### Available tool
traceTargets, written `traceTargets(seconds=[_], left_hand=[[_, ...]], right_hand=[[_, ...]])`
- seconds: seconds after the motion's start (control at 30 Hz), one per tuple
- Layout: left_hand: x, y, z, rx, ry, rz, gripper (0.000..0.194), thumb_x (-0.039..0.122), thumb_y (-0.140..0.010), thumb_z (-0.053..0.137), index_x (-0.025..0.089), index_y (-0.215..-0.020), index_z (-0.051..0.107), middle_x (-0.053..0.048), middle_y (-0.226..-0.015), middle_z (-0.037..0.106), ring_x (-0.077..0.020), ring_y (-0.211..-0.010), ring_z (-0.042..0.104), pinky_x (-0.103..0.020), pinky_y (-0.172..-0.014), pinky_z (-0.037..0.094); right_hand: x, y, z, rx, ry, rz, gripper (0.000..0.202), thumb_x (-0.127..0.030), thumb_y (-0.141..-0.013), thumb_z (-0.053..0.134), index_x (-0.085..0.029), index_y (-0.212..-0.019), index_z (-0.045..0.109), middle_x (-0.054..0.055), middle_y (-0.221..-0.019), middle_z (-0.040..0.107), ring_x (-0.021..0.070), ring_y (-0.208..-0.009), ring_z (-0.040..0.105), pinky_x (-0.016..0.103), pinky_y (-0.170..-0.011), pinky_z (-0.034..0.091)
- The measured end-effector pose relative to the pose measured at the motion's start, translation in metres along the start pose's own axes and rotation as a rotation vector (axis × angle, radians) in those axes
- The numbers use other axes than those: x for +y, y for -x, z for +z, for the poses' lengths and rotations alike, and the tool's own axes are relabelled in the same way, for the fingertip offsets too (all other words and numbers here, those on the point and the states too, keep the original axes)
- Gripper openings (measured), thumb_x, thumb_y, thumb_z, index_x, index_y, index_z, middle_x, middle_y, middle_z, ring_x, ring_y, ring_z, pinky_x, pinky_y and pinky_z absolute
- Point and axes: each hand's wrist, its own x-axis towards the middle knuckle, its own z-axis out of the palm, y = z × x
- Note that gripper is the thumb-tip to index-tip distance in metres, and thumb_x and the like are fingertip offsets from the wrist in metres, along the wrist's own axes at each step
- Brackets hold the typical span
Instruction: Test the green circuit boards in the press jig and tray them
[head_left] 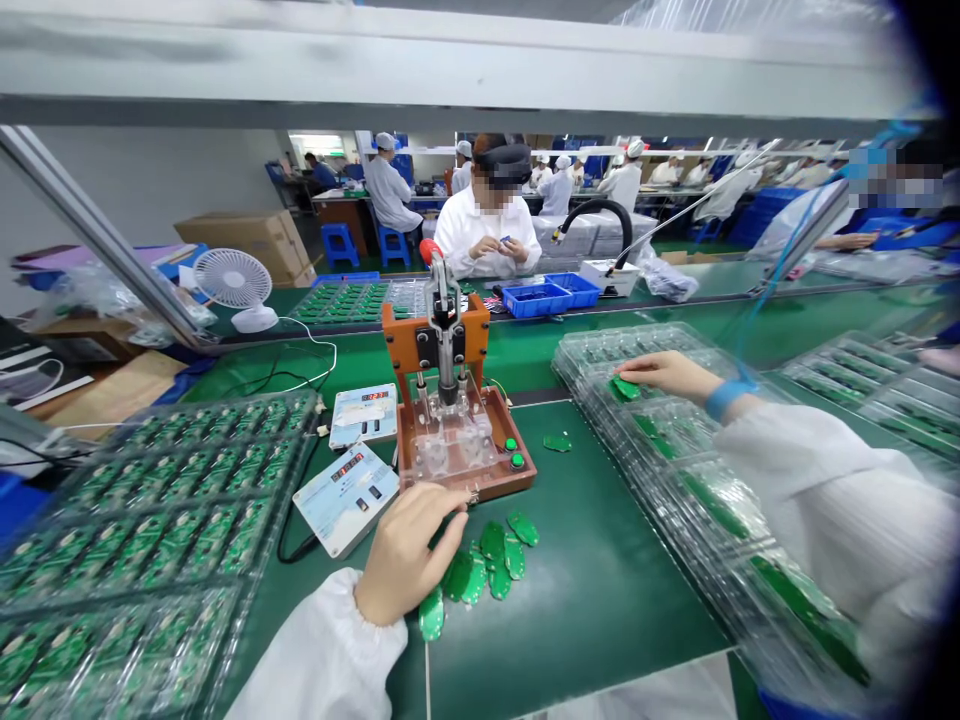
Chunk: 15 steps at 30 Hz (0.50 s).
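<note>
My left hand (412,550) rests at the front edge of a wooden test fixture (510,483), thumb apart from the fingers, nothing visibly held. Just beside it, several green circuit boards (493,541) lie in a loose pile on the green mat. Over at the right, my right hand (667,372) pinches a green circuit board (625,388) above a stack of clear plastic trays (600,350). The fixture has an orange frame, a toggle clamp (445,330) with a red knob, and two green buttons (514,452). One more circuit board (557,442) lies right of the fixture.
Trays full of circuit boards (150,500) cover the left side. Two display boxes (349,495) with cables sit left of the fixture. Further off are a white fan (234,285), blue bins (536,298) and a co-worker (487,225) facing me. A shelf beam (480,65) crosses overhead.
</note>
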Motion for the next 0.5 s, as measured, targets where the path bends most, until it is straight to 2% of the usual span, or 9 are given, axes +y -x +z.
traceTargets(seconds=[0.1, 0.23, 0.4, 0.5], left_hand=[[-0.002, 0.001, -0.001, 0.034, 0.008, 0.001, 0.021, 0.008, -0.097, 0.059, 0.020, -0.115, 0.063, -0.005, -0.095, 0.071, -0.0198, -0.088, 0.065, -0.033, -0.079, 0.052], [-0.005, 0.002, 0.000, 0.021, 0.020, -0.002, 0.021, 0.006, -0.096, 0.059, 0.019, -0.111, 0.064, -0.005, -0.094, 0.071, -0.0189, -0.087, 0.064, -0.032, -0.079, 0.052], [-0.006, 0.002, 0.001, 0.033, 0.023, -0.002, 0.020, 0.005, -0.096, 0.059, 0.019, -0.109, 0.064, -0.004, -0.093, 0.070, -0.0175, -0.086, 0.064, -0.031, -0.078, 0.052], [-0.005, 0.001, 0.000, 0.037, 0.016, 0.004, 0.018, 0.006, -0.096, 0.059, 0.019, -0.109, 0.065, -0.004, -0.092, 0.071, -0.0178, -0.086, 0.064, -0.032, -0.078, 0.052]], right_hand=[[-0.001, -0.007, 0.004, 0.044, 0.046, -0.024, 0.054, -0.067, -0.064, 0.081, -0.020, -0.091, 0.082, 0.007, -0.089, 0.078, 0.0251, -0.079, 0.067, 0.035, -0.070, 0.052], [-0.002, -0.013, 0.018, 0.132, 0.110, -0.050, 0.048, -0.063, -0.069, 0.079, -0.019, -0.089, 0.082, 0.006, -0.080, 0.076, 0.0256, -0.078, 0.067, 0.035, -0.071, 0.051], [-0.013, -0.005, 0.023, 0.249, 0.185, -0.065, 0.059, -0.069, -0.072, 0.072, -0.016, -0.097, 0.078, 0.009, -0.081, 0.071, 0.0268, -0.076, 0.066, 0.039, -0.073, 0.051], [-0.033, 0.019, 0.017, 0.237, 0.201, -0.114, 0.069, -0.077, -0.075, 0.065, -0.015, -0.104, 0.076, 0.010, -0.084, 0.071, 0.0267, -0.075, 0.065, 0.041, -0.072, 0.052]])
